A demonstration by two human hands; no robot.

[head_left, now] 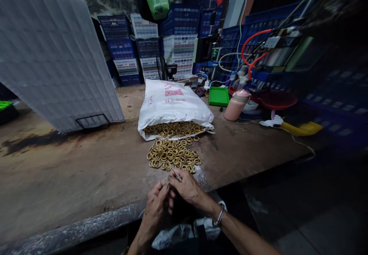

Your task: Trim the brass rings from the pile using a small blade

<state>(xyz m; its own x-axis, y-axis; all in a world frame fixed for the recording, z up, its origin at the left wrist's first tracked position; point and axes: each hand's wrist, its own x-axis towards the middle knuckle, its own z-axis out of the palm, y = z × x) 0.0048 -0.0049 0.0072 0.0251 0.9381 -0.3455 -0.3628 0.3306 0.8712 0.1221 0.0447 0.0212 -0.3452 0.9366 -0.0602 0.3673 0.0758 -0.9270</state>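
Note:
My left hand [156,203] and my right hand [186,186] meet at the table's near edge, fingertips almost touching. The left one is closed in a pinch; whatever sits between its fingertips is too small and hidden to name. A slim, pale metal tool [178,176] sticks out of my closed right hand, and its kind does not show. Just beyond my fingers lies a loose pile of brass-coloured rings [174,153]. They spill from the open mouth of a white woven sack [175,101] with red print, which lies on its side.
A tall, pale padded panel [57,55] stands at the left of the wooden table [94,170]. To the right are a green tray [219,96], a pink bottle [237,105], a yellow scoop [301,128] and a device with red hoses [281,51]. Stacked crates [179,44] line the back.

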